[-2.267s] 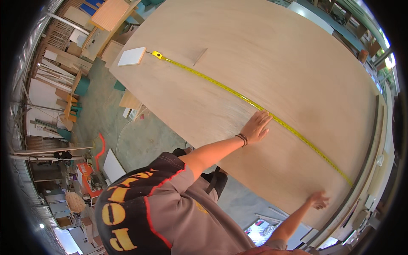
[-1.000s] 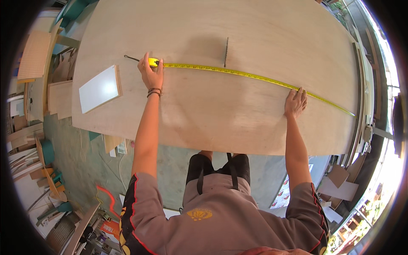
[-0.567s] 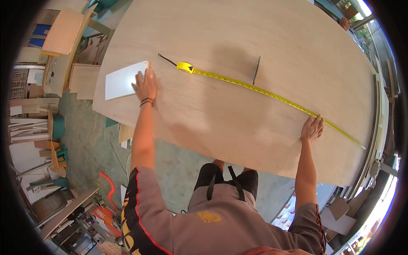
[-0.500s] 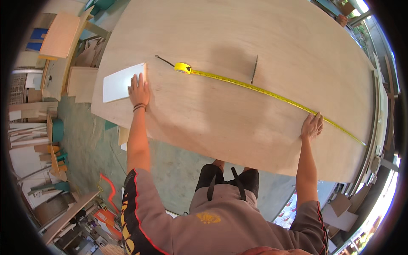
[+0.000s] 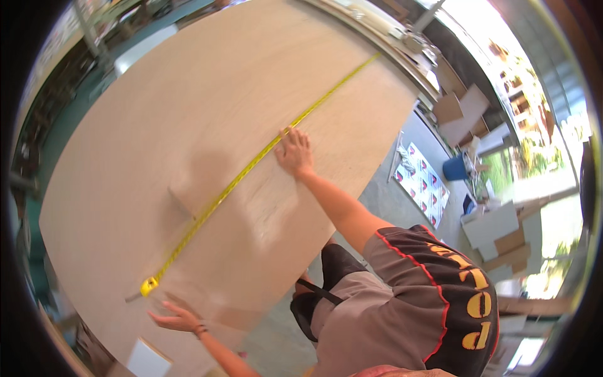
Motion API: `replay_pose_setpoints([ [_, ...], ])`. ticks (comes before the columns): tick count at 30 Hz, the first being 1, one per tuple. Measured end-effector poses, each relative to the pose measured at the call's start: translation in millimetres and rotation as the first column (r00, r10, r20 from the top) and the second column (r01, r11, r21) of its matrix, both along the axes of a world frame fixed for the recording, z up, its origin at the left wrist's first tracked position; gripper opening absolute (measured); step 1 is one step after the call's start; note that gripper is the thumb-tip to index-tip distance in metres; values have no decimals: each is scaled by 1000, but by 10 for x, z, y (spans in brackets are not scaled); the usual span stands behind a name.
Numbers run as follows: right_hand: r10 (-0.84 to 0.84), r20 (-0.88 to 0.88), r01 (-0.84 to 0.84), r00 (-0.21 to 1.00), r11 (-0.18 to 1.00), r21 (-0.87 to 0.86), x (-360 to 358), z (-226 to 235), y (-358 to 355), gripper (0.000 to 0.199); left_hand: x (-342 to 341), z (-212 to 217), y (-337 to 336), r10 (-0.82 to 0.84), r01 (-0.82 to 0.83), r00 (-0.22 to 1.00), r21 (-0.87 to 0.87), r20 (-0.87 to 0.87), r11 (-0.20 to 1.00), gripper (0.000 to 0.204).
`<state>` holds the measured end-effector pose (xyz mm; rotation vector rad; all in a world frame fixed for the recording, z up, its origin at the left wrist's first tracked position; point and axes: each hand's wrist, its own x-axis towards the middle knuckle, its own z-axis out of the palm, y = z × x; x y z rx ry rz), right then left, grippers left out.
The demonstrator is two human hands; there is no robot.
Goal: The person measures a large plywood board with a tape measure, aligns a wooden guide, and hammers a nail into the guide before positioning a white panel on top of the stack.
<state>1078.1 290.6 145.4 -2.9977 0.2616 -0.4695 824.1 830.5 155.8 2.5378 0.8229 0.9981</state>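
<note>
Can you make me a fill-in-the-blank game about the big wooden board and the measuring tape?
1. The tape measure stretched across the plywood sheet is ____ in colour.
2. The right hand rests flat on the board with its fingers touching the ____.
3. The left hand is open, close to the tape's yellow ____ but not gripping it.
4. A white rectangular sheet lies near the ____ hand.

Missing words: yellow; tape; case; left
</note>
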Motion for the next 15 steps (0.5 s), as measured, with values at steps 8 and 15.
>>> replay_pose_setpoints([
  [8, -3, 36, -1, 999, 993, 122, -84, 56, -62, 66, 960, -87, -2912, -734, 698, 679, -288, -24, 656, 68],
  [15, 53, 111, -91, 992, 926, 366, -85, 146, -359, 74, 1771, 2, -4326, -696, 686, 678, -136, -235, 714, 67],
])
